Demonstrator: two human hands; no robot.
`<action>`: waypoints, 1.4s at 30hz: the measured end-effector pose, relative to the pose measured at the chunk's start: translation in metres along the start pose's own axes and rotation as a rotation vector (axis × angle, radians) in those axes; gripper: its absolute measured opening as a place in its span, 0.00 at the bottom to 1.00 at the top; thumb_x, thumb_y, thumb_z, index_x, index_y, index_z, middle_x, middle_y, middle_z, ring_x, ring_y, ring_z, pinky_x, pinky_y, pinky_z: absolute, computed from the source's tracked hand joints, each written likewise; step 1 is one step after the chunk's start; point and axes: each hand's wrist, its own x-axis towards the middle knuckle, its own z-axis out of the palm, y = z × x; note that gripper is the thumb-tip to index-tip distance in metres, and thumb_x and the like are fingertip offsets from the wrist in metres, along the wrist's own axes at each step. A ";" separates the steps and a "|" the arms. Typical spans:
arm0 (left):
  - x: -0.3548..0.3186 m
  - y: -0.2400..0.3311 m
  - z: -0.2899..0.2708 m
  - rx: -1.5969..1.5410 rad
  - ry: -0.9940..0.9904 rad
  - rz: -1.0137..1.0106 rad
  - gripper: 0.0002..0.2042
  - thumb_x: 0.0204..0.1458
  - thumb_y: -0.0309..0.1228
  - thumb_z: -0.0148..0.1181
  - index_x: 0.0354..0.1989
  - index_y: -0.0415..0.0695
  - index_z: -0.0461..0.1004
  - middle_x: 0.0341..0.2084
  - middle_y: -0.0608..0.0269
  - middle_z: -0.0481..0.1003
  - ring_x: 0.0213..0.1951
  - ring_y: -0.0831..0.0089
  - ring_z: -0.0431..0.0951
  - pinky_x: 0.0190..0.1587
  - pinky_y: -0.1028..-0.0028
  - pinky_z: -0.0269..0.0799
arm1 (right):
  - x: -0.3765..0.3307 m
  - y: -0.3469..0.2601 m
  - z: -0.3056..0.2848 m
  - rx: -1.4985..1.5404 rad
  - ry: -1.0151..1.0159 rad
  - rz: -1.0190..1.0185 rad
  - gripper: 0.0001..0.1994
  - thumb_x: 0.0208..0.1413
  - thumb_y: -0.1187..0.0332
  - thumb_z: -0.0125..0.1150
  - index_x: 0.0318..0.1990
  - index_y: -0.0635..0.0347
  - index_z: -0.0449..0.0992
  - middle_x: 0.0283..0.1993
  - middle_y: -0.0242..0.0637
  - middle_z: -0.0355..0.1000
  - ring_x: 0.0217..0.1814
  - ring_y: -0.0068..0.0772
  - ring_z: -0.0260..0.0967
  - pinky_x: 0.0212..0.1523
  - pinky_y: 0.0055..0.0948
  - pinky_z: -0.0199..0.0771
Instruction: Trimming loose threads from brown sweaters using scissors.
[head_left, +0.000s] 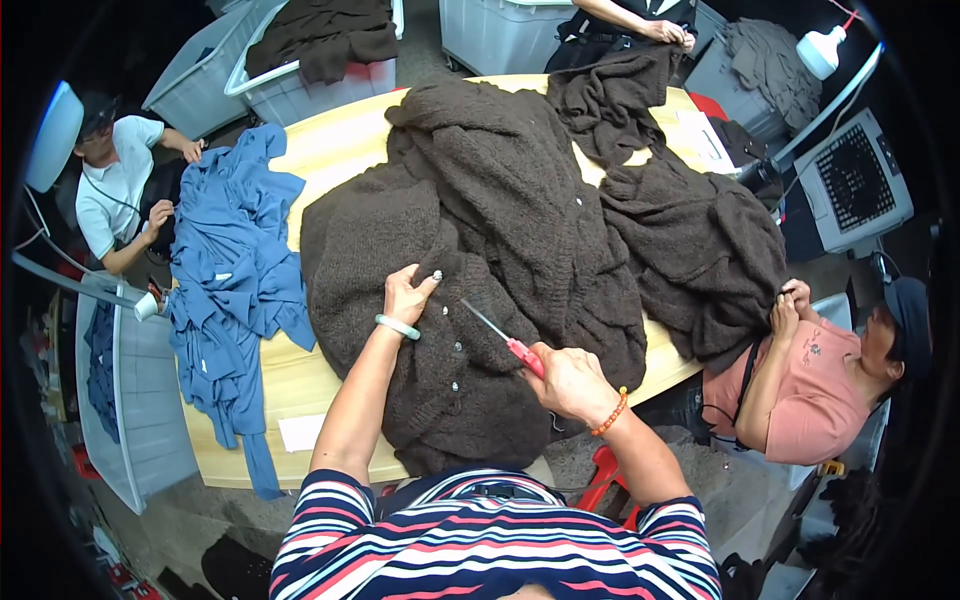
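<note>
My left hand (408, 295) lies on the dark brown knitted cardigan (470, 250), fingers curled and pinching the fabric just beside a row of small pale buttons (437, 275). My right hand (570, 382) is closed around the red handle of a pair of small snips (500, 335), whose thin blades point up and to the left, toward the spot my left hand pins down. The cardigan is spread over the middle of the wooden bench (300, 385), its near hem hanging off the edge toward my striped shirt (495, 545).

I judge this knit to be thick, soft and floppy, with some weight when bunched. It will stretch and slide on itself if I tug it, so I would hold it close to the button band, where the fabric is doubled and firmer, and keep it flat against the bench. The fuzzy yarn looks easy to snag or nick with the blade tips.

More brown knitwear (700, 240) is heaped to the right, and a blue garment (235, 270) lies at the left end.
</note>
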 end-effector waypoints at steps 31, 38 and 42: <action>-0.067 -0.013 -0.014 -0.283 -0.094 -0.162 0.13 0.49 0.21 0.62 0.45 0.34 0.77 0.37 0.66 0.80 0.37 0.80 0.76 0.42 0.77 0.73 | -0.024 -0.024 0.035 -0.123 0.038 -0.174 0.11 0.52 0.61 0.60 0.33 0.59 0.71 0.22 0.50 0.73 0.28 0.53 0.75 0.31 0.47 0.74; -0.101 0.072 -0.012 0.646 0.352 0.424 0.30 0.44 0.31 0.67 0.58 0.44 0.65 0.46 0.51 0.66 0.46 0.55 0.68 0.51 0.60 0.63 | -0.040 0.004 0.027 -0.033 0.077 -0.073 0.09 0.54 0.64 0.60 0.39 0.56 0.70 0.24 0.50 0.72 0.29 0.54 0.73 0.31 0.48 0.73; -0.123 0.058 -0.006 0.721 -0.085 0.341 0.19 0.45 0.26 0.64 0.49 0.43 0.72 0.38 0.56 0.68 0.41 0.57 0.71 0.44 0.62 0.68 | -0.053 0.001 0.030 -0.053 0.008 -0.017 0.12 0.53 0.65 0.61 0.44 0.54 0.71 0.26 0.48 0.72 0.32 0.52 0.73 0.35 0.46 0.73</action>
